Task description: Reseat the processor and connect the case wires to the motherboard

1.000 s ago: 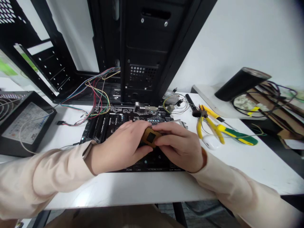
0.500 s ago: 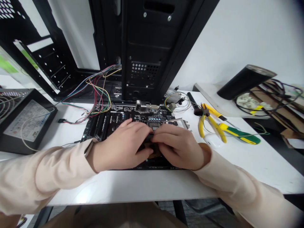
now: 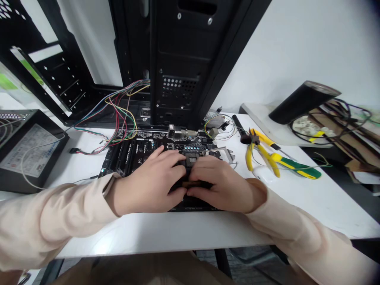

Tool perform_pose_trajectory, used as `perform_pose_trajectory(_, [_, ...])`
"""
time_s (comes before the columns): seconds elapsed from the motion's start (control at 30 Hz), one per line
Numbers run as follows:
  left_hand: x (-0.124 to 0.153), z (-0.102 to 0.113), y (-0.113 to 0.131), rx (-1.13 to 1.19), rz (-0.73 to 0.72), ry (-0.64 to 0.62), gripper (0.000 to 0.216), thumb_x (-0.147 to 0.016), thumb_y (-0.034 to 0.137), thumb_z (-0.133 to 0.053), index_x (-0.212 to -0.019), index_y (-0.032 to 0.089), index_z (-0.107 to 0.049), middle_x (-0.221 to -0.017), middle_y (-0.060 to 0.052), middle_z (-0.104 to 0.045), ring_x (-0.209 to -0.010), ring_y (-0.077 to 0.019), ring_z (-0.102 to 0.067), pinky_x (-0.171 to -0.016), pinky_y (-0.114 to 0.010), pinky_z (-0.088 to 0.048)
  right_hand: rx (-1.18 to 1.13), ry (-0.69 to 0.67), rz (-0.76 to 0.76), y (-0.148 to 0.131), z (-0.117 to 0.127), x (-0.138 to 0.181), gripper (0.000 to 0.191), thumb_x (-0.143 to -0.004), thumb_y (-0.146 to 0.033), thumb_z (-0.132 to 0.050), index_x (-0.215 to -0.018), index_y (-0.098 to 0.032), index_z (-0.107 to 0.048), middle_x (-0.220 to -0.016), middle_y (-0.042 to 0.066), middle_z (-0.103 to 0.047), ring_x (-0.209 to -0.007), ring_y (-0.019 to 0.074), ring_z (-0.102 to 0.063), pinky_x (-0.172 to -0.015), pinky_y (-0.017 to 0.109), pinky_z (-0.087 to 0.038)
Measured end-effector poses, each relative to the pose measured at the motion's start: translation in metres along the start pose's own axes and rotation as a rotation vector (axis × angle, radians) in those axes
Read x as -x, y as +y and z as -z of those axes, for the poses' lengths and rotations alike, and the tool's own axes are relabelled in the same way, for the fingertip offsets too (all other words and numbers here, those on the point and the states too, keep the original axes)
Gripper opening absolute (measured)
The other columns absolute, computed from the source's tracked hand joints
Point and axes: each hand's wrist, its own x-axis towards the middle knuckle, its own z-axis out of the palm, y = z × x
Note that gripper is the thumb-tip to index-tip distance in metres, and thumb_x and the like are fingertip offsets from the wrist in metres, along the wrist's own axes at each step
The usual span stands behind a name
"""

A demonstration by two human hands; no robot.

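Note:
A black motherboard (image 3: 142, 145) lies flat on the white table, its long expansion slots to the left. My left hand (image 3: 151, 182) rests over the middle of the board, thumb and fingers bent inward. From the right, my right hand (image 3: 221, 182) meets it, with curled fingers and the thumb nearly touching my left thumb. Between the two hands shows a narrow brown strip (image 3: 191, 184) with something dark beside it. Whatever the fingertips grip is mostly hidden. Just behind the fingers is the square processor socket (image 3: 192, 159).
Behind the board stands an open black computer case (image 3: 181, 51) with coloured wires (image 3: 118, 107) hanging out. A power supply (image 3: 32, 146) sits at left. To the right lie yellow-handled pliers (image 3: 261, 154), a green-yellow screwdriver (image 3: 297, 166) and a black cylinder (image 3: 303, 103).
My hands have shifted slightly on the board, and the thumbs have come closer together at the brown strip. More of the processor socket shows. The view has moved a little.

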Motion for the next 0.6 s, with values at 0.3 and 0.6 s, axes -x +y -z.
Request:
perform_pose_trajectory(0.3, [0.000, 0.009, -0.001, 0.158, 0.032, -0.061, 0.031, -0.088, 0.043, -0.053, -0.102, 0.017, -0.062, -0.127, -0.013, -0.057, -0.126, -0.0321, -0.050, -0.115, -0.064, -0.019, 0.247, 0.444, 0.080, -0.009, 0.006, 0.008, 0.018, -0.080, -0.003, -0.060, -0.081, -0.021, -0.062, -0.081, 0.003, -0.069, -0.071, 0.0110, -0.066, -0.064, 0.021, -0.056])
perform_pose_trajectory(0.6, [-0.005, 0.009, -0.001, 0.225, 0.059, -0.048, 0.018, -0.090, 0.029, -0.048, -0.100, 0.018, -0.059, -0.111, -0.007, -0.064, -0.106, -0.0243, -0.059, -0.107, -0.052, -0.034, 0.299, 0.444, 0.089, -0.008, -0.002, 0.011, 0.016, -0.083, -0.008, -0.056, -0.083, -0.023, -0.059, -0.086, 0.002, -0.069, -0.075, 0.0104, -0.067, -0.065, 0.020, -0.058])
